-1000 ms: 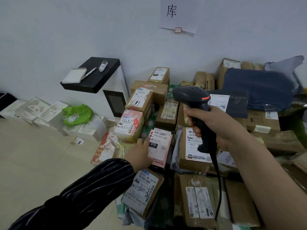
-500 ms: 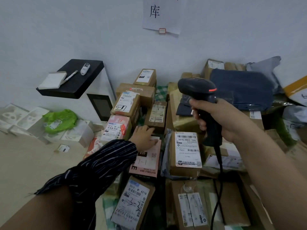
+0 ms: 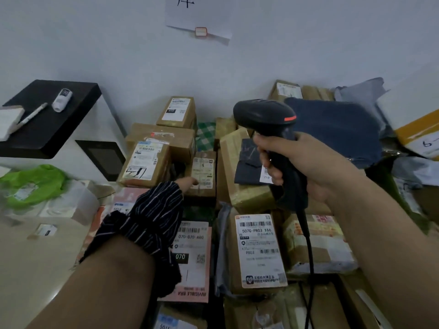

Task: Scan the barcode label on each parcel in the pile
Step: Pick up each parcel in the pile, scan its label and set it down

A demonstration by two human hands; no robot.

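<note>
Legible markings, four items.
Label on brown parcel (image 3: 260, 250): "507G-P803 Y66", "P803". Label on pink parcel (image 3: 192, 248): "070-070 A80", "070"; printed on its edge, upside down, "INVISIBLE BRA". On paper sheet (image 3: 197, 17): "库", top cropped. On yellow box (image 3: 418, 131): handwritten "6-".

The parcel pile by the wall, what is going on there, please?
A person is scanning parcels. The right hand grips a black corded barcode scanner above the pile of parcels. The left hand, stretched out from a striped sleeve, touches the label side of a small cardboard box in the middle of the pile. Whether that label is scanned cannot be told.
</note>
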